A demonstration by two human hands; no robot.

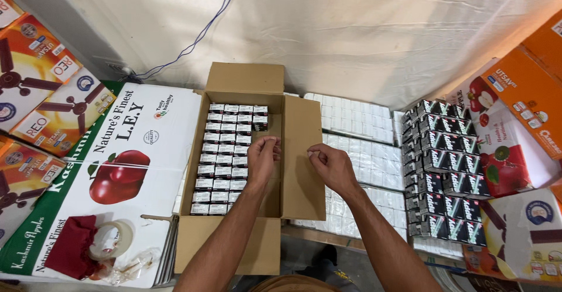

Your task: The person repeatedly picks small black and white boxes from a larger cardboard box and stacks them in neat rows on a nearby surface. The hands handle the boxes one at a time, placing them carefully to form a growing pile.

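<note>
Both forearms reach forward from the bottom of the view over an open cardboard carton. The left hand hovers above the carton's inner right side with fingers curled and thumb pinched to the fingertips; whether it holds anything cannot be told. The right hand hangs over the carton's folded-out right flap, fingers likewise pinched together, nothing visible in its grasp. Inside the carton, small black-and-white boxes stand packed in neat rows along the left, leaving a bare strip on the right beneath the left hand. The carton's long axis runs away from the person toward the white cloth backdrop. To the right lie white packets and a stack of black boxes; to the left, a flattened apple carton carries a tape roll.
</note>
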